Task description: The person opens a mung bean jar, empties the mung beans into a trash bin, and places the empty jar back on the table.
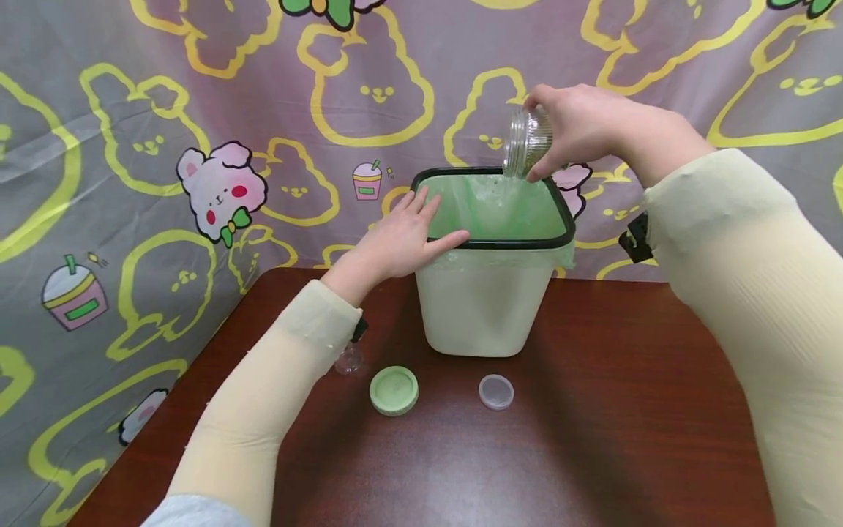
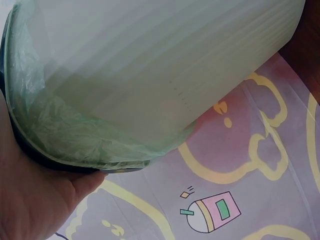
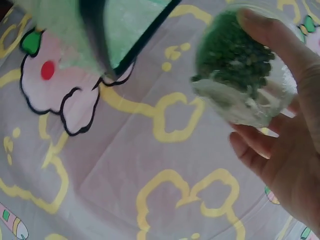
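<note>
A white bin (image 1: 484,304) with a black rim and a pale green liner bag (image 1: 487,208) stands on the table. My left hand (image 1: 402,238) rests at the rim's left side, fingers straight and spread. Above the bin's right side, my right hand (image 1: 586,124) grips a clear ribbed jar (image 1: 536,139), tipped with its mouth toward the bin. In the right wrist view, dark green granular contents (image 3: 237,62) show inside the jar. A few small specks (image 1: 495,184) appear below its mouth.
On the brown table (image 1: 448,476), a round green lid (image 1: 394,391) and a small translucent lid (image 1: 496,392) lie before the bin. A small clear object (image 1: 350,360) is partly hidden by my left sleeve. A patterned curtain (image 1: 263,110) hangs behind.
</note>
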Tool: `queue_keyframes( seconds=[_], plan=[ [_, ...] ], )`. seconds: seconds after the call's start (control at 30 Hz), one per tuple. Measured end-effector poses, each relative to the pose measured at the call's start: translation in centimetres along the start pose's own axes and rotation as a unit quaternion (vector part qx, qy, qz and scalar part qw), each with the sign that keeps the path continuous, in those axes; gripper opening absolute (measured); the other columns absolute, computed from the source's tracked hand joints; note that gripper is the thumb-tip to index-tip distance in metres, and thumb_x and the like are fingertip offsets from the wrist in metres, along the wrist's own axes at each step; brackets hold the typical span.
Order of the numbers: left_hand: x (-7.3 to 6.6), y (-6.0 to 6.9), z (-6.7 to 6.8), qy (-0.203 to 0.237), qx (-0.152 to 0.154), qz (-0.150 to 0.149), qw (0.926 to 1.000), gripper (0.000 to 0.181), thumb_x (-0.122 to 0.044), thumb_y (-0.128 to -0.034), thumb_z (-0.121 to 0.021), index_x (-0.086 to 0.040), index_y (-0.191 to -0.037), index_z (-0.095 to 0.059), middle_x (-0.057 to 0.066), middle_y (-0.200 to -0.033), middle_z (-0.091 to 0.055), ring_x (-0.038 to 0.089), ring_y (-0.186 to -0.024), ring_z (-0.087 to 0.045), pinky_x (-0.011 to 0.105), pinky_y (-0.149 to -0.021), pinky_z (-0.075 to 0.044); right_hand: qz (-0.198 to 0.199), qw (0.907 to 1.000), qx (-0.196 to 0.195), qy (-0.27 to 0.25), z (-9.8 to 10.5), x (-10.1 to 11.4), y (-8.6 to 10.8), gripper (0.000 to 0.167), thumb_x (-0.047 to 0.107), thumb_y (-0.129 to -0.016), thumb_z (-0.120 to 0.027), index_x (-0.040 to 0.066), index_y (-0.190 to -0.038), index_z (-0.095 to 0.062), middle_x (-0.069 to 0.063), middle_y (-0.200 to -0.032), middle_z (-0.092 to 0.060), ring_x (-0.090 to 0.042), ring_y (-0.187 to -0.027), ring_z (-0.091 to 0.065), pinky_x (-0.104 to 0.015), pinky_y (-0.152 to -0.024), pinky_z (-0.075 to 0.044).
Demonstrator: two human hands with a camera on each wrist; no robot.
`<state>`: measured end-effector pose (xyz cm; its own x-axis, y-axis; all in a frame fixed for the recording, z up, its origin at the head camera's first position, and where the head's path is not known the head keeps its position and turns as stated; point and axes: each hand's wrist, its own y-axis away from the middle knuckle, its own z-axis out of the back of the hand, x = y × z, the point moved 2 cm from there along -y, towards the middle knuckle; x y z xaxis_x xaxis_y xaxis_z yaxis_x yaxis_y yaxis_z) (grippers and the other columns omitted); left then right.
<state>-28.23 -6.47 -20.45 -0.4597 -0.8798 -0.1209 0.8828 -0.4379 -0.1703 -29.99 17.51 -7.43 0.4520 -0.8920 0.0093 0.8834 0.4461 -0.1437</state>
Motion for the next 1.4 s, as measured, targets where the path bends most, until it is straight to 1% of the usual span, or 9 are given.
queue_keyframes(
  seconds=[0.27, 0.57, 0.63, 0.73, 0.83, 0.97, 1.17, 1.27, 1.4],
  plan=[
    [-0.04, -0.11, 0.04, 0.000, 0.000, 0.002, 1.0000, 0.094, -0.077, -0.0893, -0.030, -0.010, -0.155, -0.021, 0.015, -0.160, -0.011, 0.031, -0.146, -0.008, 0.049, -0.113, -0.020, -0.004, 0.9998, 0.016, 0.006, 0.00, -0.04, -0.02, 0.103, 0.043, -0.073, -0.082, 0.001, -0.147, -0.025, -0.028, -0.123, -0.051, -0.043, -0.109, -0.049, -0.056, -0.086, -0.040],
    [0.00, -0.04, 0.14, 0.000, 0.005, 0.008, 1.0000, 0.095, -0.078, -0.0883, -0.029, -0.011, -0.156, -0.020, 0.013, -0.161, -0.010, 0.029, -0.147, -0.006, 0.050, -0.113, -0.021, -0.001, 0.9998, 0.021, 0.007, 0.02, 0.04, -0.06, 0.103, 0.041, -0.073, -0.082, 0.000, -0.148, -0.024, -0.030, -0.126, -0.049, -0.044, -0.108, -0.049, -0.057, -0.088, -0.040],
    [0.03, 0.00, 0.15, -0.001, 0.005, 0.009, 1.0000, 0.095, -0.078, -0.0881, -0.029, -0.011, -0.156, -0.020, 0.013, -0.161, -0.010, 0.029, -0.147, -0.006, 0.050, -0.113, -0.021, 0.004, 0.9999, 0.010, 0.007, 0.04, 0.12, -0.06, 0.101, 0.039, -0.072, -0.083, 0.000, -0.146, -0.026, -0.030, -0.126, -0.049, -0.044, -0.108, -0.049, -0.058, -0.088, -0.040],
    [0.05, 0.06, 0.13, -0.002, 0.006, 0.010, 0.9999, 0.096, -0.079, -0.0879, -0.028, -0.012, -0.156, -0.020, 0.013, -0.161, -0.010, 0.029, -0.147, -0.007, 0.050, -0.112, -0.022, 0.008, 0.9997, -0.023, 0.007, 0.14, 0.18, -0.05, 0.099, 0.034, -0.072, -0.084, 0.000, -0.146, -0.028, -0.030, -0.130, -0.048, -0.046, -0.113, -0.045, -0.061, -0.090, -0.038],
    [-0.05, 0.09, 0.12, 0.000, 0.007, 0.009, 0.9999, 0.096, -0.079, -0.0879, -0.028, -0.012, -0.156, -0.020, 0.013, -0.161, -0.010, 0.029, -0.147, -0.007, 0.050, -0.112, -0.023, 0.004, 0.9993, -0.035, 0.013, 0.38, 0.17, 0.00, 0.099, 0.033, -0.071, -0.084, 0.001, -0.146, -0.028, -0.030, -0.132, -0.047, -0.047, -0.116, -0.043, -0.063, -0.091, -0.037],
    [-0.17, 0.04, 0.09, 0.001, 0.004, 0.005, 1.0000, 0.095, -0.078, -0.0885, -0.029, -0.011, -0.155, -0.020, 0.014, -0.161, -0.010, 0.030, -0.147, -0.007, 0.050, -0.112, -0.023, 0.000, 0.9998, -0.008, 0.016, 0.32, 0.12, 0.04, 0.101, 0.038, -0.072, -0.084, 0.002, -0.147, -0.027, -0.031, -0.128, -0.048, -0.046, -0.113, -0.046, -0.061, -0.090, -0.038],
    [-0.15, -0.01, -0.15, 0.004, 0.008, 0.003, 1.0000, 0.096, -0.079, -0.0879, -0.028, -0.012, -0.156, -0.019, 0.014, -0.161, -0.010, 0.030, -0.147, -0.007, 0.049, -0.113, -0.021, 0.003, 0.9999, 0.009, 0.012, -0.31, -0.25, 0.07, 0.100, 0.038, -0.073, -0.083, 0.001, -0.147, -0.026, -0.031, -0.130, -0.048, -0.047, -0.113, -0.047, -0.059, -0.089, -0.039],
    [-0.12, -0.03, -0.19, 0.004, 0.007, 0.003, 1.0000, 0.095, -0.078, -0.0884, -0.028, -0.011, -0.156, -0.020, 0.014, -0.161, -0.010, 0.031, -0.147, -0.007, 0.049, -0.113, -0.020, 0.005, 0.9999, 0.012, 0.009, -0.40, -0.33, 0.05, 0.101, 0.037, -0.073, -0.083, 0.000, -0.147, -0.025, -0.031, -0.132, -0.047, -0.047, -0.112, -0.048, -0.059, -0.089, -0.039],
    [-0.16, -0.08, -0.10, 0.003, 0.002, -0.001, 1.0000, 0.094, -0.077, -0.0892, -0.028, -0.010, -0.155, -0.021, 0.015, -0.160, -0.011, 0.031, -0.146, -0.008, 0.049, -0.113, -0.020, 0.008, 0.9999, 0.009, 0.012, -0.32, -0.35, 0.10, 0.101, 0.037, -0.073, -0.083, -0.001, -0.146, -0.026, -0.031, -0.128, -0.049, -0.046, -0.110, -0.049, -0.058, -0.088, -0.039]
  ],
)
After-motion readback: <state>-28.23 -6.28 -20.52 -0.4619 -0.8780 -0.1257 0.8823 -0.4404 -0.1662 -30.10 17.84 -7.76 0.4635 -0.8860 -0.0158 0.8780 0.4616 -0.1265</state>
